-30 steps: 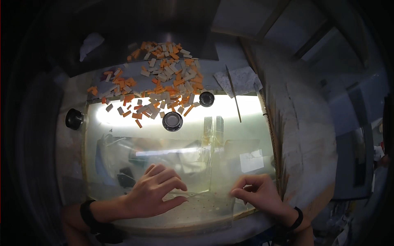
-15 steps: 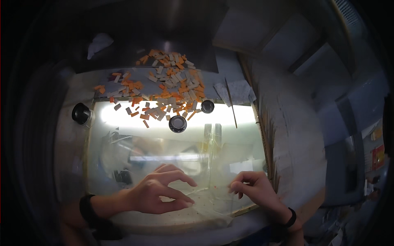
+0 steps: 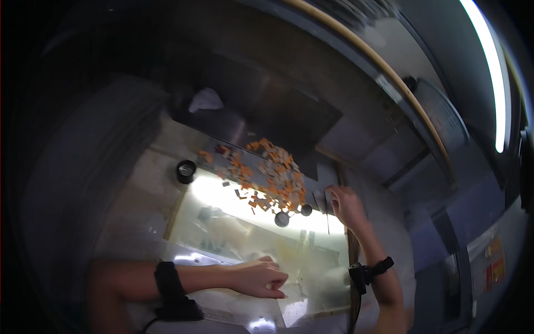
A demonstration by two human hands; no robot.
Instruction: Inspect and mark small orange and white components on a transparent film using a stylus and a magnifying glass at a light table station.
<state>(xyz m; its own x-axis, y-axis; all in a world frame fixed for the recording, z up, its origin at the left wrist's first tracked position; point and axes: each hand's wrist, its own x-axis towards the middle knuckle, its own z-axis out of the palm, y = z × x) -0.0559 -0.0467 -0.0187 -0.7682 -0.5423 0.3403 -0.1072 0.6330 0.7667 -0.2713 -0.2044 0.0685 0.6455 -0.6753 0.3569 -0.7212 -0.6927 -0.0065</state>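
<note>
My left hand point(image 3: 260, 278) rests low over the lit glass panel point(image 3: 222, 239), on a clear sheet. Its fingers are curled in toward the thumb, and whatever they pinch is too small to make out. Farther off to the right, my right hand point(image 3: 347, 207) reaches over the panel's far right corner, thumb and bent forefinger apart. Right by those fingertips lies a thin dark stick-like tool point(image 3: 327, 221); whether they touch it is unclear. Small orange and pale rectangular chips point(image 3: 278, 170) lie in a loose pile at the panel's far edge.
Two small dark round containers point(image 3: 282, 219) point(image 3: 306, 210) stand at the near side of the pile. A black cup-like piece point(image 3: 186, 171) sits at the panel's left corner. Behind lies a crumpled white cloth or paper point(image 3: 206, 100). A bright tube lamp point(image 3: 495, 78) shows at upper right.
My right hand has moved away from me, from the near side of the panel to beside the thin tool. My left hand has curled its fingers inward. The view has tilted and shifted.
</note>
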